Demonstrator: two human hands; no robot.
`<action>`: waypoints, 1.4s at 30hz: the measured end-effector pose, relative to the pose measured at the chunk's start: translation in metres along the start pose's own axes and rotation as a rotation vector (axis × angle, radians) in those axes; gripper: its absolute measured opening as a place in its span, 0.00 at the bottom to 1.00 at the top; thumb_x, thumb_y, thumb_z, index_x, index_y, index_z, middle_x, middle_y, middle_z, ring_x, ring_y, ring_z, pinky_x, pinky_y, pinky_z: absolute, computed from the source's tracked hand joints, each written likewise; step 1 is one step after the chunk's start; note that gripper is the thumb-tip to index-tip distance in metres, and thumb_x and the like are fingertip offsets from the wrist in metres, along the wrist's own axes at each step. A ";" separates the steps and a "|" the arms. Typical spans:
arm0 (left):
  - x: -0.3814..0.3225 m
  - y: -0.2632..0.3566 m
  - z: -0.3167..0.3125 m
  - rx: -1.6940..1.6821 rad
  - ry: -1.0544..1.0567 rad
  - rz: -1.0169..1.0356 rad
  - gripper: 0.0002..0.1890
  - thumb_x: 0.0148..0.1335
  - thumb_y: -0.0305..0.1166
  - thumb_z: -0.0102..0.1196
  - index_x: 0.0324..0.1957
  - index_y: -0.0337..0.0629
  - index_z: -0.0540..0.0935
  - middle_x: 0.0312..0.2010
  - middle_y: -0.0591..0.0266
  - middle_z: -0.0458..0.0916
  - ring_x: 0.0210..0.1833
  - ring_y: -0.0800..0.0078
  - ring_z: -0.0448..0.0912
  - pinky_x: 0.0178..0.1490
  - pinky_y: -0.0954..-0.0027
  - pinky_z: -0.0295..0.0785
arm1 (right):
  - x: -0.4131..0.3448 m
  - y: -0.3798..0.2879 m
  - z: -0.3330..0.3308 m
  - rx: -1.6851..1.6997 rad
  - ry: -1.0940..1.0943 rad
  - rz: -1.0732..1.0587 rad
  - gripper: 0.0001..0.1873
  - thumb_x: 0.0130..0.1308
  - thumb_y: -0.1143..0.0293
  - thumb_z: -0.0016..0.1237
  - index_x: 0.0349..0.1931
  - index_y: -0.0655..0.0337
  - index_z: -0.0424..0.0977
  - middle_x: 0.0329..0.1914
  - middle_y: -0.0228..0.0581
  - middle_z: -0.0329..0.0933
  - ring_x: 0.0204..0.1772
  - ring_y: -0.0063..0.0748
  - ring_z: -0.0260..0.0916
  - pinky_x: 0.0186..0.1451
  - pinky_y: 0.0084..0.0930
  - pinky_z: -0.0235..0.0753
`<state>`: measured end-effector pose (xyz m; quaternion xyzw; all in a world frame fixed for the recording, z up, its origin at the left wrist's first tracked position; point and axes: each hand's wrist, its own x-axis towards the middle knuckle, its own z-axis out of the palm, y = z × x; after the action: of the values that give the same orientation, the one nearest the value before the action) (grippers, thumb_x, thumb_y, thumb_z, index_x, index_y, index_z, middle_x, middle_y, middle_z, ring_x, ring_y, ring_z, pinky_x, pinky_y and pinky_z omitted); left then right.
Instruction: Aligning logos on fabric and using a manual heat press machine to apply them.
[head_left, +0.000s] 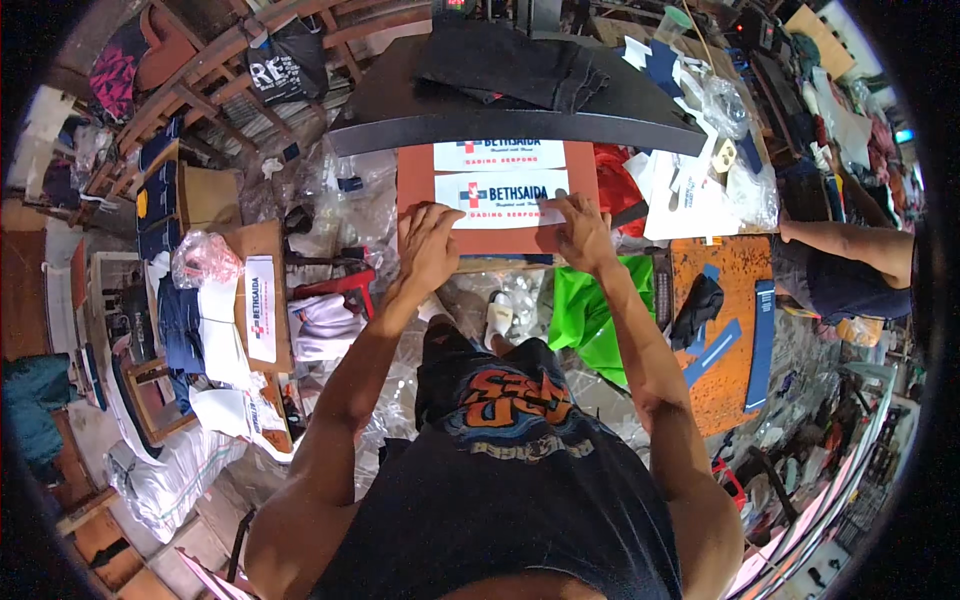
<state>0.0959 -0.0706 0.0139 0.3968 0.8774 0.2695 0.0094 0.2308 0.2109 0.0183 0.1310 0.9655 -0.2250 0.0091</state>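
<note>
A white printed strip (517, 184) with blue and red print lies flat on a reddish-brown pad (491, 241). My left hand (431, 244) rests at the strip's lower left, its fingertips on the edge. At the lower right, the fingers of my right hand (581, 229) touch the strip and the pad. Just beyond lies a second white strip (499, 156), partly hidden under the black top plate of a press (517, 129). Folded black cloth (510, 71) is piled on that plate. Neither hand is closed around anything.
At left, a cardboard-topped stand (283, 300) holds another printed strip (260, 307). A worn orange board (720, 375) with blue strips is at right, near another person's arm (847, 236). Bright green plastic (607, 322) hangs beside my right forearm. White sheets (686, 206) lie at upper right.
</note>
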 end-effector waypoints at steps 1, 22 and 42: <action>0.000 0.001 0.000 0.007 -0.002 -0.001 0.25 0.54 0.21 0.56 0.57 0.46 0.82 0.54 0.60 0.78 0.62 0.58 0.72 0.67 0.55 0.59 | 0.000 0.000 0.001 0.005 0.026 -0.001 0.34 0.54 0.67 0.62 0.65 0.40 0.73 0.69 0.40 0.70 0.71 0.52 0.65 0.64 0.63 0.65; 0.006 0.010 -0.005 0.108 -0.034 0.014 0.25 0.58 0.26 0.58 0.60 0.50 0.83 0.52 0.61 0.76 0.61 0.60 0.71 0.63 0.55 0.61 | -0.004 -0.002 -0.003 0.067 0.058 -0.035 0.25 0.56 0.73 0.53 0.57 0.48 0.76 0.63 0.42 0.73 0.69 0.52 0.69 0.59 0.59 0.63; -0.024 0.017 -0.020 0.004 0.206 -0.114 0.19 0.61 0.29 0.59 0.55 0.49 0.84 0.48 0.59 0.80 0.56 0.55 0.76 0.63 0.53 0.64 | -0.004 -0.019 -0.007 0.210 0.131 -0.146 0.19 0.60 0.74 0.56 0.54 0.56 0.77 0.52 0.49 0.77 0.54 0.52 0.76 0.52 0.49 0.73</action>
<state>0.1194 -0.0877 0.0344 0.3163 0.8955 0.3060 -0.0665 0.2298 0.1967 0.0325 0.0752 0.9421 -0.3158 -0.0842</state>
